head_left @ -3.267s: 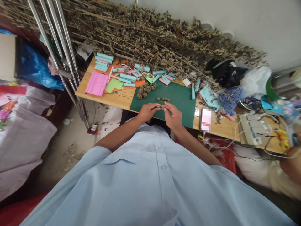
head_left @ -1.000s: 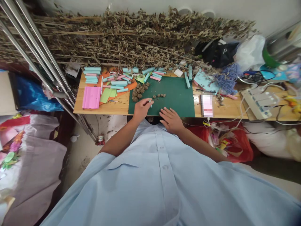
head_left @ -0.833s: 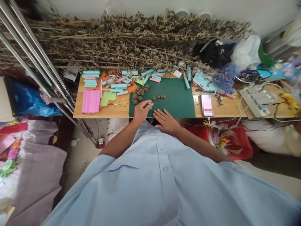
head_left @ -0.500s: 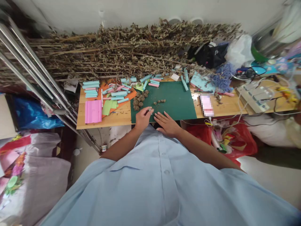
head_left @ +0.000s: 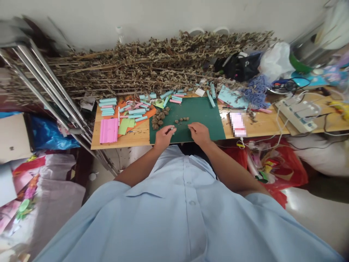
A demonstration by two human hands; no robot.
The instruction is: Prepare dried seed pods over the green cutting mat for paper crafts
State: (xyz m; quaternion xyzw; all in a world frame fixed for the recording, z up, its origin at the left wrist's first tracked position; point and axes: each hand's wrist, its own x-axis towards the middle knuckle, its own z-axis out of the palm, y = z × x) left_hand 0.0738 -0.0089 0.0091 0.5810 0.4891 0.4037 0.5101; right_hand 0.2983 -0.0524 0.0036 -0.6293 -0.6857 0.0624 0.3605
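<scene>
Over the green mat (head_left: 215, 127), near its front edge, my left hand (head_left: 163, 138) is closed with fingertips pinched round a tiny whitish thing, too small to name. My right hand (head_left: 200, 134) is to the right of it, apart from it, fingers curled together; whatever is in them, if anything, is hidden. Just beyond my left hand lies a heap of brown, lumpy dried clumps (head_left: 158, 118). A short row of smaller dried clumps (head_left: 182, 119) lies on the mat between and beyond my hands.
Dried leafy stalks (head_left: 136, 62) are piled along the wall. Rolled blue and pink papers (head_left: 136, 111), a pink stack (head_left: 108, 131) and green slips (head_left: 125, 124) lie left. A phone (head_left: 238, 124) and a power strip (head_left: 297, 114) are right. Metal poles (head_left: 51, 83) lean at left.
My right hand has lifted off the mat's front edge, moved right and curled its outstretched fingers. My left hand stays close to its place, still pinching. The camera view has shifted slightly.
</scene>
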